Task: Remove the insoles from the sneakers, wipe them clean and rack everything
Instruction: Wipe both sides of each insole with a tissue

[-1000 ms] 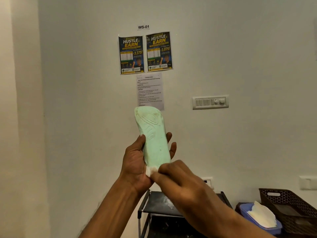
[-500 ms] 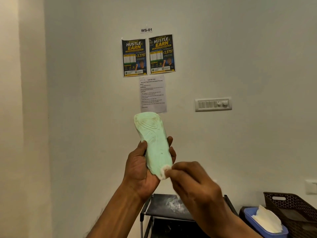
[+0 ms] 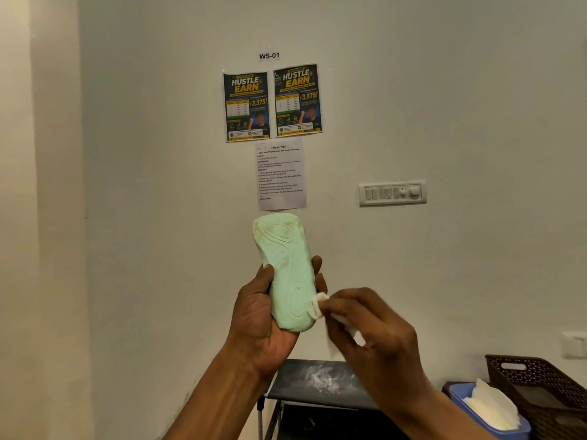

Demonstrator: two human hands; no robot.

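The pale green insole [image 3: 287, 274] is out of its sneaker and held upright in front of the wall, ridged underside toward the camera, heel end down. The left hand [image 3: 263, 315] wraps around its lower half. The right hand [image 3: 371, 328] pinches a crumpled white wipe [image 3: 319, 304] against the insole's lower right edge, so I judge the wiping step to be under way and the racking not yet done. Below the hands stands the dark rack [image 3: 317, 379], its top shelf bare but smudged. To the right are a blue tub of wipes [image 3: 489, 411] and a dark lattice basket [image 3: 540, 395]. No sneakers and no second insole show, so how much else is finished cannot be told. The insole's far face is hidden, and the rack's lower shelves are cut off by the frame and the arms.
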